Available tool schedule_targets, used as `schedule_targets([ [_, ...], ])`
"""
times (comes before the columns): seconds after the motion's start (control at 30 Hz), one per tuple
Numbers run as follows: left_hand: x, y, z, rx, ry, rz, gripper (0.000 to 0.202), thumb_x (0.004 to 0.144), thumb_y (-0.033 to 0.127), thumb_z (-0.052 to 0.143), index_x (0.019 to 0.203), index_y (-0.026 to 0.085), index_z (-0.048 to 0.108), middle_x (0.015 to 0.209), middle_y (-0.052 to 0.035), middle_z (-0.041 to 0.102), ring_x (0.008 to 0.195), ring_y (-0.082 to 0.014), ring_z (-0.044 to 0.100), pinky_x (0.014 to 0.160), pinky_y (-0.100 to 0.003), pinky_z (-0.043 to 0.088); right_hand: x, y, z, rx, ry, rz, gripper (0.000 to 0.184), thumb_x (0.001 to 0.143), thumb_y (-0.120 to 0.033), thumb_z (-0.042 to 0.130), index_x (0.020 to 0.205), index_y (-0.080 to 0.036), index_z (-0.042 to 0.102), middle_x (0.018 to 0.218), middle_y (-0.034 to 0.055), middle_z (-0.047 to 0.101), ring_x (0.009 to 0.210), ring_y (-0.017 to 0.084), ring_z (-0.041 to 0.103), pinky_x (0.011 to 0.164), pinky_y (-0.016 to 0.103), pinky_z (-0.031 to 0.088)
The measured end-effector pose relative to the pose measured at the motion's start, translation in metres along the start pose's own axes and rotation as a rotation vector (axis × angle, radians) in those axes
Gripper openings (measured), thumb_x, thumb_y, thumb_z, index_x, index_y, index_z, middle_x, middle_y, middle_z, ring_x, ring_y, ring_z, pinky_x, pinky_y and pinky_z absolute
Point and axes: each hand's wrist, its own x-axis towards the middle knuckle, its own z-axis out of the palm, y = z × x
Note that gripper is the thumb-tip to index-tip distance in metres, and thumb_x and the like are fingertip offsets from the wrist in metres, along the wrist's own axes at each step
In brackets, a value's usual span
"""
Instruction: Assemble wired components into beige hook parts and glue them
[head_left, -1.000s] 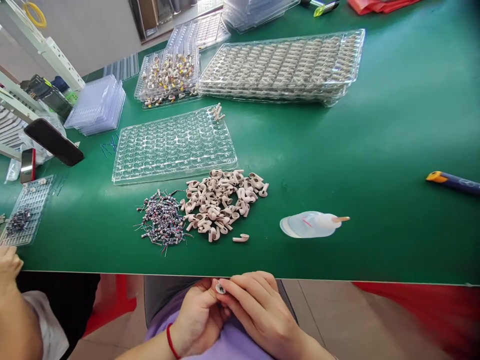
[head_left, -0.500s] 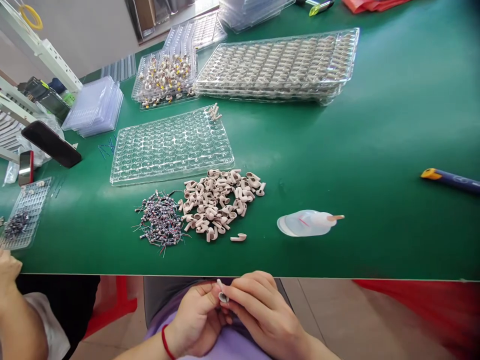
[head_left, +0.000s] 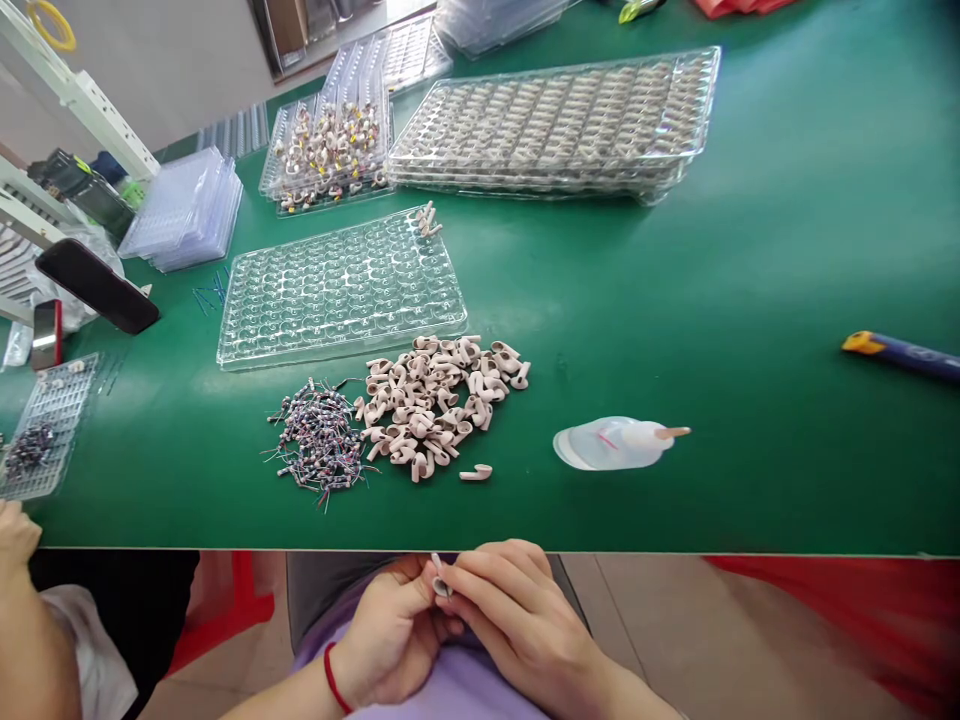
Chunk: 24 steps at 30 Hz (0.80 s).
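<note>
Below the table's near edge, my left hand point(head_left: 390, 635) and my right hand point(head_left: 517, 620) meet over my lap, fingers pinched together on one small pale part point(head_left: 439, 578) held between them. On the green table point(head_left: 750, 300) just beyond lie a heap of beige hook-shaped pieces point(head_left: 435, 400) and, left of it, a pile of small wired components point(head_left: 319, 440). One beige piece point(head_left: 477, 472) lies apart near the heap. An empty clear cell tray point(head_left: 341, 290) sits behind the heaps.
A glue bottle point(head_left: 619, 443) lies on its side to the right. Filled clear trays point(head_left: 555, 125) are stacked at the back, with another tray of parts point(head_left: 330, 150). A blue-yellow tool point(head_left: 900, 352) lies far right. Another person's arm point(head_left: 30, 620) is at the lower left.
My fingers have turned the small part slightly between both hands. The view has shifted a little; nothing on the table moved.
</note>
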Motion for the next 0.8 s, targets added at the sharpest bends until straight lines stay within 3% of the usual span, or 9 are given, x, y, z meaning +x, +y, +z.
schedule_targets([
  [0.5,0.0053,-0.003,0.0011,-0.097,-0.002,0.029,0.031,0.056,0.012,0.092,0.08,0.01,0.072,0.073,0.0002,0.064,0.06,-0.0044,0.053,0.062,-0.018,0.046,-0.004,-0.0013,0.0077,0.018,0.045,0.048,0.016,0.093,-0.01,0.055,0.097,-0.018,0.069,0.082,0.0038,0.073,0.071,0.015,0.062,0.071,0.032,0.046],
  [0.67,0.0035,-0.0008,0.0035,-0.092,0.01,0.015,0.035,0.053,0.015,0.094,0.079,0.01,0.072,0.072,0.0008,0.063,0.06,-0.0044,0.053,0.061,-0.018,0.045,-0.0003,-0.0021,0.0053,0.022,0.04,0.049,0.017,0.092,-0.01,0.055,0.097,-0.018,0.069,0.082,0.0036,0.073,0.071,0.015,0.063,0.07,0.032,0.046],
  [0.8,-0.0016,0.0034,0.0019,-0.015,-0.037,-0.02,0.03,0.06,0.02,0.091,0.079,0.01,0.071,0.07,0.0008,0.06,0.059,-0.0063,0.052,0.062,-0.022,0.044,0.0017,-0.003,0.0025,0.05,0.022,0.046,0.016,0.092,-0.009,0.055,0.097,-0.018,0.068,0.082,0.0041,0.071,0.072,0.015,0.062,0.07,0.032,0.047],
])
